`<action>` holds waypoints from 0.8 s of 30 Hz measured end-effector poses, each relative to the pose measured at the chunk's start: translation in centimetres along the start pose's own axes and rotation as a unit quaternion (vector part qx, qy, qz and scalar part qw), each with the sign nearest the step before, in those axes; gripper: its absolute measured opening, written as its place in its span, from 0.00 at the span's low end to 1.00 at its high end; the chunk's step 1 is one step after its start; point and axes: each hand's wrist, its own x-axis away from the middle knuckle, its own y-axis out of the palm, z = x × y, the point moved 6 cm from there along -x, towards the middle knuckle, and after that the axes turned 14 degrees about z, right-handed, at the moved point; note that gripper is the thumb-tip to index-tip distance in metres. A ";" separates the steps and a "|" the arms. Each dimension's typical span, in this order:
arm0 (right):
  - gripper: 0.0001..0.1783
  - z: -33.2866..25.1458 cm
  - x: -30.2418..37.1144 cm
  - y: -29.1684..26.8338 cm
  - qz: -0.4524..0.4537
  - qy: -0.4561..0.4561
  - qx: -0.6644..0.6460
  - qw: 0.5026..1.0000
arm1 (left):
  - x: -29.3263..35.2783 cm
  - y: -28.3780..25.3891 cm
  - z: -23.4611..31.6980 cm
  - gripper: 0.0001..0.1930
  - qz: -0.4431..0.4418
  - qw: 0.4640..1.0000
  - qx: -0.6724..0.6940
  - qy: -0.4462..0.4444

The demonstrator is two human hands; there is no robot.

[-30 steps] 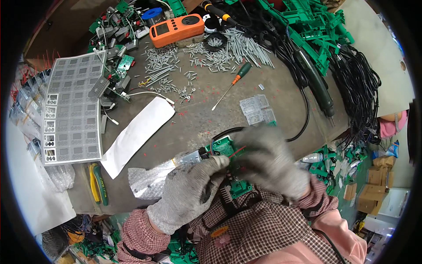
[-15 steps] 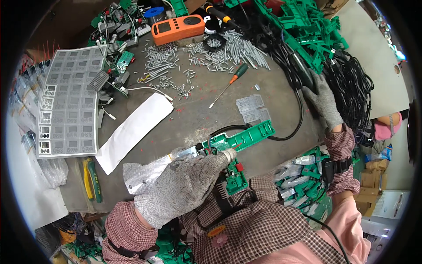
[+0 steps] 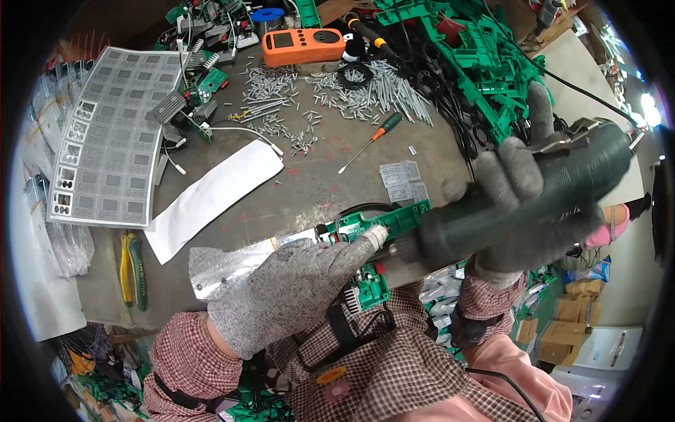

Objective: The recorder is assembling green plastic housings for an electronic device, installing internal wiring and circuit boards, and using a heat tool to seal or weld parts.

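Note:
My left hand (image 3: pixel 288 299), in a grey glove, closes around a long green plastic housing (image 3: pixel 408 219) low over the near edge of the table. Thumb and fingers press near the housing's middle. A metal piece partly in bubble wrap (image 3: pixel 218 271) sticks out to the left of it, and a small green circuit board (image 3: pixel 371 290) hangs at its near side. My gloved right hand (image 3: pixel 517 176) grips a dark cylindrical power screwdriver (image 3: pixel 457 231), blurred by motion. The driver's tip points left, close to the housing's right end; contact between them cannot be made out.
Loose screws (image 3: pixel 271 91) lie at the back beside an orange meter (image 3: pixel 302 48). A hand screwdriver (image 3: pixel 383 130), a white paper strip (image 3: pixel 218 197), a label sheet (image 3: pixel 112 141) and pliers (image 3: pixel 133 271) lie on the table. Green plastic housings (image 3: pixel 478 77) pile up at the back right.
My right hand has lifted the power screwdriver from beside the black cables and swung it left and nearer, toward the housing. My left hand keeps its hold on the housing.

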 end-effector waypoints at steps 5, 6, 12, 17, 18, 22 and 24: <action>0.45 2.9 1.1 1.6 -0.155 0.045 -0.065 0.985 | -0.1 -0.3 0.3 0.34 -0.013 0.999 0.028 -0.018; 0.41 3.1 1.6 1.3 -0.126 0.033 -0.028 0.991 | 0.1 -0.2 0.1 0.33 -0.028 0.999 0.007 -0.024; 0.44 3.5 2.4 1.5 -0.083 -0.005 0.182 0.980 | 0.4 0.1 0.0 0.30 -0.024 0.999 -0.033 0.004; 0.47 3.5 2.3 0.9 -0.054 0.009 0.162 0.985 | 0.4 0.1 0.3 0.25 -0.066 0.997 -0.047 -0.020; 0.47 4.0 2.8 1.0 -0.053 0.009 0.163 0.985 | 0.5 0.2 0.2 0.22 -0.065 0.995 -0.069 -0.031; 0.46 5.6 1.9 1.1 -0.044 0.010 0.162 0.986 | 1.0 0.0 0.3 0.32 -0.028 0.993 -0.107 0.035; 0.46 5.9 2.8 1.1 -0.042 0.012 0.160 0.986 | 1.2 0.1 -0.2 0.33 -0.007 0.997 -0.062 0.035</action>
